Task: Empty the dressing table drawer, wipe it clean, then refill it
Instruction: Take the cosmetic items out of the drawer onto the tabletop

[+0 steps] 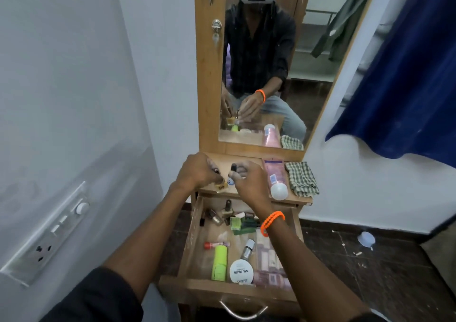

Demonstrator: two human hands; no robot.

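Note:
The wooden drawer [190, 247] of the dressing table is pulled open and holds several cosmetics: nail polish bottles [225, 213], a lime green tube [219, 262], a round white nail polish remover tub [241, 272], a silver bottle [247, 249]. Both hands are over the table's top shelf [296, 199], above the drawer. My left hand [197, 171] grips a small yellow bottle [220, 185]. My right hand [249, 181], with an orange bead bracelet at the wrist, holds a small dark-capped bottle [232, 171] with a blue-white base.
A pink lotion bottle [275, 177] lies on the top shelf beside a folded checked cloth [302, 178]. The mirror [271, 62] rises behind. A switchboard [49, 233] is on the left wall, a blue curtain [407, 75] hangs at right, a white cap [366, 239] lies on the floor.

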